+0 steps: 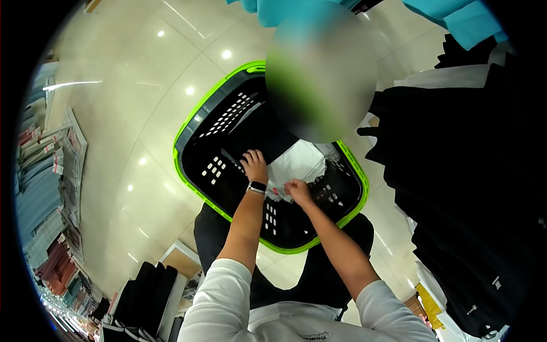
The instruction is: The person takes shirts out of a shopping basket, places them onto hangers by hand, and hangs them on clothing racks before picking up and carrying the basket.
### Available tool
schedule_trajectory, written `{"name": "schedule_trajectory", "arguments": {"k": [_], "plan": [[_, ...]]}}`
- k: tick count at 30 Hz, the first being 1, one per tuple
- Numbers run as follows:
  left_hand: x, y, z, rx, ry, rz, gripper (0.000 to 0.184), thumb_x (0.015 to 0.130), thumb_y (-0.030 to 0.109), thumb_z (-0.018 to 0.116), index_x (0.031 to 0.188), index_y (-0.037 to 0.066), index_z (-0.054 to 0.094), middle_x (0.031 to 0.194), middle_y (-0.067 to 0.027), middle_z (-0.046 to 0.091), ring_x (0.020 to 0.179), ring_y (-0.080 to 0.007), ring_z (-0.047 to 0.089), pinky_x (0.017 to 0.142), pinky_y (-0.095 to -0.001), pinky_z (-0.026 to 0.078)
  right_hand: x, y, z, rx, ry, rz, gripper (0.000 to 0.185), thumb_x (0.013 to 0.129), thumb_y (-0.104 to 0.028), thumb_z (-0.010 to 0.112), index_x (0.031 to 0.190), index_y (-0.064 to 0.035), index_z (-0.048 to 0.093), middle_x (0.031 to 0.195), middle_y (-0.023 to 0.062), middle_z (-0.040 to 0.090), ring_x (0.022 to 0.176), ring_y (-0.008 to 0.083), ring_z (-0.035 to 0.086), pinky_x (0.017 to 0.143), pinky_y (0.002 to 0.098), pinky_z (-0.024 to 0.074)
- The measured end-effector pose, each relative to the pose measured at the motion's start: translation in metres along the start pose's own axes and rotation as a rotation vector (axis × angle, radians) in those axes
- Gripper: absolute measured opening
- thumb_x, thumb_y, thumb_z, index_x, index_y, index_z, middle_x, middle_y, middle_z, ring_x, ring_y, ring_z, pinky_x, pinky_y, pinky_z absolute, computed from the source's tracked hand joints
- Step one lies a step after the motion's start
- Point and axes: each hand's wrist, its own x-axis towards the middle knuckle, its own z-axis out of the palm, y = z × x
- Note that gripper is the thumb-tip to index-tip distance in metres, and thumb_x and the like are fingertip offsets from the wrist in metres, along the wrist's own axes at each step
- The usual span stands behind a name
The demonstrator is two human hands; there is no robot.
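Observation:
Both my hands reach down into a black shopping basket point(283, 249) with a bright green rim, on the floor before my knees. My left hand point(254, 164), a watch on its wrist, lies with fingers stretched out on the black cloth point(261, 132), beside the left edge of a folded white garment point(297, 162). At the near edge of that garment, by a small red tag point(275, 191), my right hand point(297, 190) has its fingers curled together on the fabric. A blurred round patch hides the basket's far right part.
Dark garments point(456, 171) hang along the right side, close to the basket. Folded clothes point(43, 188) fill a display at the left. Black folded items point(149, 296) stand on a low shelf at lower left. Turquoise cloth point(467, 25) shows at the top right. Pale glossy floor tiles point(131, 114) surround the basket.

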Motion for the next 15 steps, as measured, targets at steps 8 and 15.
{"name": "schedule_trajectory", "arguments": {"k": [8,15], "plan": [[0.013,-0.039,-0.072,-0.348,-0.204,0.194,0.015,0.077,0.013,0.055,0.090,0.008,0.060,0.089,-0.0092,0.063,0.087,-0.0267,0.061,0.072,-0.0401,0.047,-0.078,-0.045,-0.014,0.121,-0.013,0.236,0.016,0.085,-0.015,0.059,0.086,0.0003,0.064,0.071,0.0065,0.064,0.059,0.0150,0.060,0.057,0.0270,0.0492],[-0.086,-0.088,-0.338,-0.947,-0.376,0.151,0.023,0.080,0.023,0.053,0.084,0.000,0.057,0.078,-0.0237,0.062,0.074,-0.0420,0.060,0.069,-0.0494,0.049,-0.231,-0.172,-0.034,0.575,-0.089,0.401,0.058,0.087,-0.053,0.053,0.123,-0.0083,0.051,0.110,0.0096,0.060,0.101,0.0241,0.057,0.083,0.0367,0.0471]]}}
